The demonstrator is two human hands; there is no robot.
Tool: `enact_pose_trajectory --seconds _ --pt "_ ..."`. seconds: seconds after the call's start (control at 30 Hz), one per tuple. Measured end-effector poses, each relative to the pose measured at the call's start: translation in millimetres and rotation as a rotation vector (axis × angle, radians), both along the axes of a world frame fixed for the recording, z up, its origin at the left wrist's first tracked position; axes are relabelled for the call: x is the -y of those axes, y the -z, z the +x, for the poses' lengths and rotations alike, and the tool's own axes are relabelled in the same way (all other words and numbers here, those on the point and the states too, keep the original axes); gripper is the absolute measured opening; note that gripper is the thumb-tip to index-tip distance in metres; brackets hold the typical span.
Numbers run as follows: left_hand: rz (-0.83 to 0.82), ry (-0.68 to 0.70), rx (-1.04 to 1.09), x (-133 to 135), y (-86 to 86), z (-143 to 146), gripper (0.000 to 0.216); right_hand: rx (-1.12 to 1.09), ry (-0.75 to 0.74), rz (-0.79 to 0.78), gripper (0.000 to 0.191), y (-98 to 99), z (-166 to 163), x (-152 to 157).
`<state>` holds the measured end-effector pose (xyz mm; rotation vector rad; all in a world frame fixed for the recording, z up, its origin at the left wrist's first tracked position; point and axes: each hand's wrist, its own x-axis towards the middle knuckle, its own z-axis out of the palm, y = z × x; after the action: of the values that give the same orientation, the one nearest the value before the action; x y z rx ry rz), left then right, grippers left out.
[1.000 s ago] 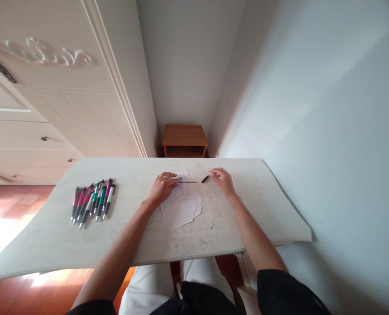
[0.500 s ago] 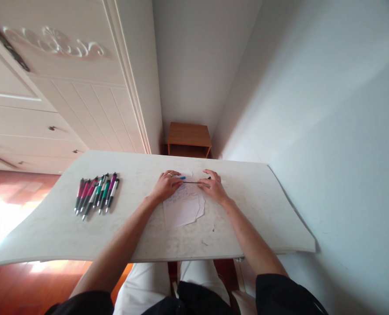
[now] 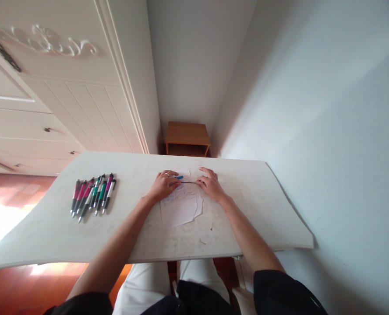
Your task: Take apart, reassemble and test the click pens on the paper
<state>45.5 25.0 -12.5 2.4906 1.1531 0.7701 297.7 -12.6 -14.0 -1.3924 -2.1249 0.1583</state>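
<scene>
A thin dark rod, which looks like a pen refill (image 3: 188, 182), stretches level between my two hands over the papers. At its left end, my left hand (image 3: 164, 184) closes with thumb and fingers; a ring shows on one finger. My right hand (image 3: 210, 184) pinches the other end, its index finger raised away. A small blue piece (image 3: 179, 177) lies by my left fingertips, and I cannot tell whether that hand touches it. Beneath the rod lie torn sheets of paper (image 3: 179, 212) with blue handwriting on the upper part.
Several click pens (image 3: 94, 194) in pink, green, purple and white lie in a group at the left of the white table (image 3: 247, 210). Small scraps (image 3: 202, 242) sit near the front edge. A cabinet (image 3: 122, 109) stands at left, a wooden stand (image 3: 187, 133) behind, a wall at right.
The view has shifted slightly, moving everything a little left. Both hands keep their grip on the rod. A black bit seen by my right fingers before is now hidden.
</scene>
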Motion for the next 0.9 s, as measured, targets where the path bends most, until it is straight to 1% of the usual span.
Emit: enact_pose_trajectory --seconds 0.27,0.5,0.63,0.9 --pt "-0.006 0.005 -0.001 -0.9 1.9 -1.5 0.021 -0.011 0.019 -0.002 0.012 -0.6 14.0 -1.5" --pt "-0.02 0.002 -0.005 -0.6 0.8 -1.4 0.021 -0.061 0.04 -0.055 0.012 -2.3 37.5 -1.0" --pt "-0.014 0.014 0.002 -0.9 1.5 -2.5 0.022 -0.082 0.018 -0.095 0.011 -1.9 49.3 -0.2" --pt "-0.004 0.026 0.014 -0.7 1.7 -2.8 0.021 -0.088 -0.049 -0.15 0.009 -2.9 47.8 2.7"
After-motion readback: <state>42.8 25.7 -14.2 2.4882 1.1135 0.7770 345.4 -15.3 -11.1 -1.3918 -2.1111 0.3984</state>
